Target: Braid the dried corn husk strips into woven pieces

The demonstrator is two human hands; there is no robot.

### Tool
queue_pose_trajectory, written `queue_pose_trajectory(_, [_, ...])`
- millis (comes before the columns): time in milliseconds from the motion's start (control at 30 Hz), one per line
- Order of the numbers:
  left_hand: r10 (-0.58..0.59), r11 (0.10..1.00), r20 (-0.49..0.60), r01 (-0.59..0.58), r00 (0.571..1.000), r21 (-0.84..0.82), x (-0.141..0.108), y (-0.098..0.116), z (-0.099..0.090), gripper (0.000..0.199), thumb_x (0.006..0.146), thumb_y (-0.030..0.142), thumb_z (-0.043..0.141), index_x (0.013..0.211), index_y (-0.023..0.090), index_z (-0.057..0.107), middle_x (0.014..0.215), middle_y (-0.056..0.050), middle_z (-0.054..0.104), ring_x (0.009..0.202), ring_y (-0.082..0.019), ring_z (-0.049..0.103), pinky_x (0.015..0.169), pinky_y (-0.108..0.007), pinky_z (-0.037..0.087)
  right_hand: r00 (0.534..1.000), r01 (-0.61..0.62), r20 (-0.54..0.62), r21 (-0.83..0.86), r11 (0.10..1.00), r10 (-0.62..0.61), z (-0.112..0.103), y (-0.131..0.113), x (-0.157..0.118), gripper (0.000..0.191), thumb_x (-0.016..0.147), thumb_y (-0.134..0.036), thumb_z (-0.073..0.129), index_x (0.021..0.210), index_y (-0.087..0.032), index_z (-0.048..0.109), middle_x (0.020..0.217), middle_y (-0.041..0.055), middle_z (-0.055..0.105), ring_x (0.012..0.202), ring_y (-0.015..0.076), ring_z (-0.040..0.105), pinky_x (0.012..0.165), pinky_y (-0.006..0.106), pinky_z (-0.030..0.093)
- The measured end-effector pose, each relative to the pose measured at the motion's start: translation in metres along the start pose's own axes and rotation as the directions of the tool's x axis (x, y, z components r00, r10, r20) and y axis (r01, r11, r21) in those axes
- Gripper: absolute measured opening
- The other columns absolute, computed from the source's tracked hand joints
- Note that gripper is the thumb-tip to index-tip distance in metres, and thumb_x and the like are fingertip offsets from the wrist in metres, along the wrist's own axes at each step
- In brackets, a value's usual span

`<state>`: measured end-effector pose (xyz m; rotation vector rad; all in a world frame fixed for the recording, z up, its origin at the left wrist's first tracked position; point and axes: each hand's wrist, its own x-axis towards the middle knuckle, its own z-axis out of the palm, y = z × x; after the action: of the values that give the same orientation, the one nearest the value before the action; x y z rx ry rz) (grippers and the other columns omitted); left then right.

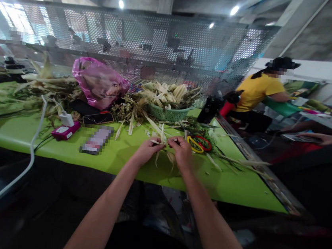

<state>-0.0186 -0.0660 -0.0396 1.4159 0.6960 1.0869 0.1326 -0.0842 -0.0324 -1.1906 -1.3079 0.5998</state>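
Over the near edge of the green table, my left hand (145, 151) is closed in a pinch on a pale, husk-like strip (162, 134). My right hand (181, 152) pinches close beside it, its fingertips closed at the same bundle of thin strips. Some strip ends stick up and others dangle below the fingers. Exactly which piece sits in the right fingertips is too small to tell. Just right of my right hand lie scissors (195, 144) with yellow and red handles. Beyond both hands stands a green basket (170, 114) heaped with pale, folded husk-like pieces (165, 94).
A pink plastic bag (98, 83), dry plant heaps, a phone (96, 140), a magenta power block (65, 131) and a white cable (35, 145) occupy the left. Stems litter the right. A perforated screen (151, 43) backs the table. Other people sit on both sides.
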Motion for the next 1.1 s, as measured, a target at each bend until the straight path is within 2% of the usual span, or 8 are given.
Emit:
queue_pose_trajectory(133, [0.004,0.999,0.031,-0.006,1.0,0.045,-0.002,0.002,0.001,0.025,0.071,0.038,0.067,0.071,0.016,0.056,0.062,0.004,0.047,0.062,-0.01,0.041,0.062,-0.024,0.031,1.0,0.005,-0.026,-0.008,1.0,-0.006,-0.002,-0.002,-0.002,0.021,0.075,-0.039,0.061,0.067,-0.019,0.06,0.062,-0.0013,0.057,0.063,0.016,0.051,0.064,0.028,0.041])
queue_pose_trajectory(300, [0.029,0.981,0.043,-0.036,0.999,0.19,-0.001,-0.004,-0.001,0.019,0.075,0.034,0.062,0.071,0.016,0.057,0.063,0.003,0.05,0.064,-0.012,0.043,0.063,-0.025,0.033,0.996,0.018,0.083,-0.029,0.999,-0.016,-0.003,-0.001,0.0,0.025,0.075,-0.04,0.064,0.089,-0.02,0.067,0.084,0.0026,0.065,0.072,0.017,0.056,0.071,0.03,0.044])
queue_pose_trajectory(433, [0.041,0.978,0.085,-0.057,0.996,0.202,0.001,-0.006,-0.001,0.015,0.074,0.029,0.06,0.069,0.015,0.058,0.066,0.001,0.055,0.066,-0.013,0.046,0.067,-0.026,0.036,0.996,0.018,0.083,-0.067,0.998,-0.012,-0.001,0.0,0.001,0.024,0.073,-0.043,0.066,0.079,-0.02,0.066,0.08,0.0022,0.064,0.073,0.0178,0.058,0.071,0.031,0.044])
queue_pose_trajectory(600, [0.004,0.983,0.137,-0.03,0.991,0.183,0.001,-0.005,0.002,0.02,0.071,0.033,0.064,0.064,0.015,0.057,0.06,0.002,0.052,0.062,-0.012,0.045,0.063,-0.025,0.036,0.993,0.109,0.062,-0.11,0.988,-0.102,0.002,0.005,0.002,0.019,0.072,-0.038,0.067,0.072,-0.02,0.064,0.073,0.0008,0.062,0.069,0.0173,0.057,0.067,0.029,0.043])
queue_pose_trajectory(667, [-0.009,0.988,0.15,-0.015,0.989,0.156,0.001,-0.006,0.002,0.022,0.069,0.035,0.066,0.066,0.014,0.06,0.062,0.001,0.054,0.064,-0.012,0.046,0.064,-0.025,0.036,0.994,0.104,0.049,-0.125,0.987,-0.098,0.002,0.006,0.002,0.019,0.072,-0.038,0.067,0.07,-0.02,0.064,0.071,0.0007,0.061,0.069,0.0175,0.057,0.066,0.029,0.043])
queue_pose_trajectory(867, [-0.102,0.992,-0.064,0.096,0.993,-0.083,-0.001,-0.006,-0.004,0.031,0.066,0.043,0.072,0.076,0.015,0.064,0.062,0.002,0.054,0.058,-0.009,0.044,0.057,-0.023,0.033,0.999,0.031,0.031,-0.002,1.0,-0.031,0.002,-0.001,0.001,0.022,0.076,-0.039,0.064,0.086,-0.02,0.066,0.078,0.0011,0.065,0.068,0.016,0.057,0.067,0.028,0.044])
queue_pose_trajectory(1000, [-0.117,0.963,-0.099,0.089,0.988,-0.254,-0.001,-0.004,-0.006,0.032,0.062,0.041,0.076,0.077,0.015,0.064,0.064,0.002,0.056,0.059,-0.008,0.047,0.057,-0.021,0.034,0.999,0.013,0.043,-0.03,0.999,-0.012,0.002,-0.005,-0.002,0.02,0.074,-0.037,0.067,0.079,-0.018,0.066,0.073,0.0014,0.065,0.067,0.0165,0.058,0.066,0.029,0.045])
queue_pose_trajectory(1100, [-0.143,0.953,-0.127,0.101,0.982,-0.287,-0.001,-0.003,-0.006,0.036,0.06,0.04,0.077,0.083,0.014,0.066,0.066,0.001,0.058,0.058,-0.008,0.049,0.056,-0.021,0.036,0.994,0.092,0.071,-0.111,0.99,-0.085,0.003,-0.006,-0.006,0.016,0.076,-0.034,0.063,0.08,-0.019,0.066,0.074,0.0025,0.066,0.069,0.0185,0.059,0.069,0.032,0.047])
